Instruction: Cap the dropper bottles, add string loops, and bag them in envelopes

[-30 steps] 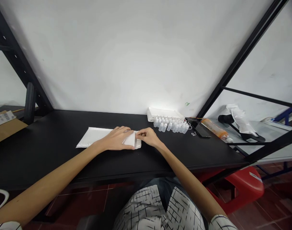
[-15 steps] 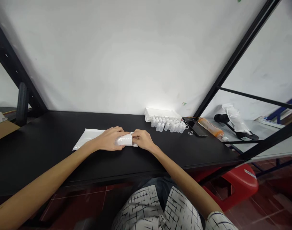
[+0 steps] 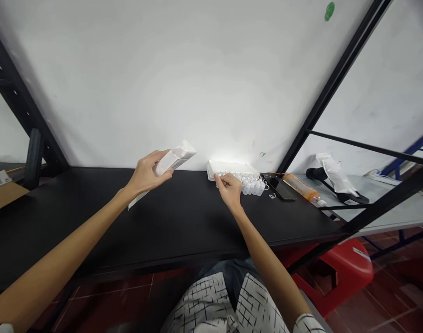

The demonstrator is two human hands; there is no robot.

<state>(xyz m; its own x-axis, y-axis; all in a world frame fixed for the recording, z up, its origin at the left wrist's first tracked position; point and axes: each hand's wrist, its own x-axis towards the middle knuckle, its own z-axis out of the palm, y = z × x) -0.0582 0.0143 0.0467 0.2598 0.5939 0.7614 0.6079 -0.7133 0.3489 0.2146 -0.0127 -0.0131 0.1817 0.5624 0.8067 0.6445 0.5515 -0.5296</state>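
Observation:
My left hand (image 3: 149, 173) is wrapped round a white bubble-wrapped package (image 3: 175, 156), which is tilted up to the right above the table. Behind that hand, part of a white flat sheet (image 3: 138, 199) shows; the hand hides the rest. My right hand (image 3: 230, 187) is closed, thumb up and fingers curled, in front of several small translucent bottles (image 3: 253, 186). Whether anything small is in its fingers I cannot make out. A stack of white flat packs (image 3: 232, 167) lies behind the bottles, against the wall.
The black table (image 3: 190, 231) meets a white wall. To the right lie a black phone (image 3: 283, 188) and an orange-labelled bottle (image 3: 301, 186). Black frame posts rise at both sides, a cardboard box (image 3: 5, 194) sits far left, and a red stool (image 3: 346, 266) stands lower right.
My left hand has raised the bubble-wrapped package off the table and tilted it. My right hand has left the package and moved right, to the small bottles.

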